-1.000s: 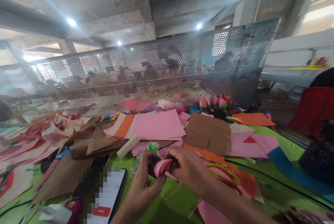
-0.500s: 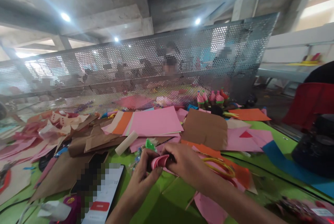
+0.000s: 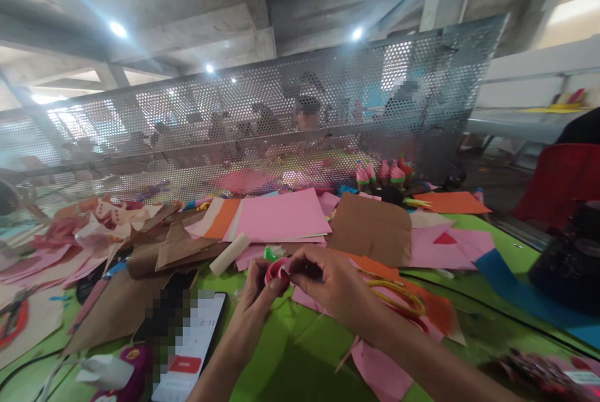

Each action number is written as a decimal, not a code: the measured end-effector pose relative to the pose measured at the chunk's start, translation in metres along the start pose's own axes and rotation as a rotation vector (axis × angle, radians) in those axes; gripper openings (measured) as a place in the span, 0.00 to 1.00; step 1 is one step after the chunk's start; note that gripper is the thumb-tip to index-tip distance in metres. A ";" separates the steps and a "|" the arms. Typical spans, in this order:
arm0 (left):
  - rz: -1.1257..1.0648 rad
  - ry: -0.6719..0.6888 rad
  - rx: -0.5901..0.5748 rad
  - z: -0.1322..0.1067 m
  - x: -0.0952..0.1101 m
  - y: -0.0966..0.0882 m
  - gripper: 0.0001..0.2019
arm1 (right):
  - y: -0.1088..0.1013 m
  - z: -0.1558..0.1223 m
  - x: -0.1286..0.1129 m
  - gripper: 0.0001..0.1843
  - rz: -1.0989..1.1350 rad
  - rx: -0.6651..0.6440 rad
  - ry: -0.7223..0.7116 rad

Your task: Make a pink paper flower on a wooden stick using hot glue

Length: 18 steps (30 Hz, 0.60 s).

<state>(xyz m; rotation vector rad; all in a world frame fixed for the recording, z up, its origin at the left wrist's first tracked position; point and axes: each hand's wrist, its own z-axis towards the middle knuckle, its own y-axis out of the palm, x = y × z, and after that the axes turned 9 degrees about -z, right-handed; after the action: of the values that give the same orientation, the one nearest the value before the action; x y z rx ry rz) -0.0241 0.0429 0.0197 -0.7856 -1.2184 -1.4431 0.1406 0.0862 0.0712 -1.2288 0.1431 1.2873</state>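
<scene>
You hold a small pink rolled-paper coil (image 3: 275, 270).
Your left hand (image 3: 255, 294) and right hand (image 3: 334, 289) both pinch it over the green counter (image 3: 300, 358); it seems tightly wound.

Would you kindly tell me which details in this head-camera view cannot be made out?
All in the head view:
the pink paper roll is mostly covered by the left hand and right hand, so its shape is unclear;
the phone has a partly pixelated screen;
the yellow-handled scissors have their blades hidden behind the right wrist;
the dark object is blurred and cut off by the right edge.
</scene>
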 end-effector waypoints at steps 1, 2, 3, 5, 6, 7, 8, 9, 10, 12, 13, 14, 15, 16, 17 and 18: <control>-0.006 0.008 0.013 0.002 -0.004 -0.002 0.18 | 0.000 -0.001 0.000 0.05 0.008 0.005 -0.010; -0.010 0.012 0.022 0.003 -0.008 -0.003 0.19 | 0.001 -0.001 -0.001 0.05 0.015 0.001 -0.025; -0.008 0.011 0.031 0.004 -0.011 -0.005 0.19 | 0.001 -0.001 -0.001 0.06 0.018 -0.011 -0.048; 0.013 0.008 0.043 0.004 -0.014 -0.007 0.18 | 0.003 -0.002 0.000 0.08 0.005 -0.032 -0.101; 0.028 0.009 0.048 0.004 -0.014 -0.008 0.18 | 0.004 -0.002 0.001 0.08 -0.010 -0.030 -0.121; 0.044 0.012 0.052 0.004 -0.014 -0.008 0.18 | 0.005 -0.002 0.002 0.09 -0.030 -0.021 -0.136; 0.056 0.018 0.056 0.003 -0.013 -0.008 0.17 | 0.006 -0.002 0.004 0.09 -0.051 -0.012 -0.145; 0.062 0.022 0.058 0.003 -0.012 -0.008 0.17 | 0.007 -0.002 0.005 0.08 -0.072 -0.005 -0.149; 0.059 0.024 0.056 0.003 -0.011 -0.007 0.17 | 0.008 -0.002 0.005 0.08 -0.092 -0.002 -0.152; 0.036 0.023 0.039 0.003 -0.009 -0.005 0.17 | 0.009 -0.003 0.006 0.08 -0.129 -0.005 -0.159; 0.025 0.024 0.028 0.003 -0.009 -0.004 0.18 | 0.009 -0.003 0.006 0.08 -0.148 -0.004 -0.161; 0.018 0.027 0.019 0.003 -0.008 -0.003 0.18 | 0.010 -0.003 0.006 0.08 -0.166 -0.004 -0.163; 0.014 0.032 0.012 0.003 -0.008 -0.003 0.18 | 0.010 -0.003 0.006 0.08 -0.181 -0.004 -0.165; 0.011 0.039 0.008 0.003 -0.008 -0.002 0.18 | 0.010 -0.003 0.006 0.07 -0.194 -0.003 -0.166; 0.007 0.046 0.006 0.003 -0.008 -0.002 0.18 | 0.011 -0.003 0.006 0.08 -0.205 -0.005 -0.172; 0.001 0.052 0.003 0.003 -0.007 -0.001 0.18 | 0.011 -0.003 0.006 0.08 -0.212 -0.006 -0.179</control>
<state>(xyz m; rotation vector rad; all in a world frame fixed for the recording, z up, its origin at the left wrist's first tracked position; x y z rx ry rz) -0.0240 0.0475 0.0132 -0.7427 -1.1797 -1.4518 0.1357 0.0853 0.0594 -1.0969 -0.1177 1.2051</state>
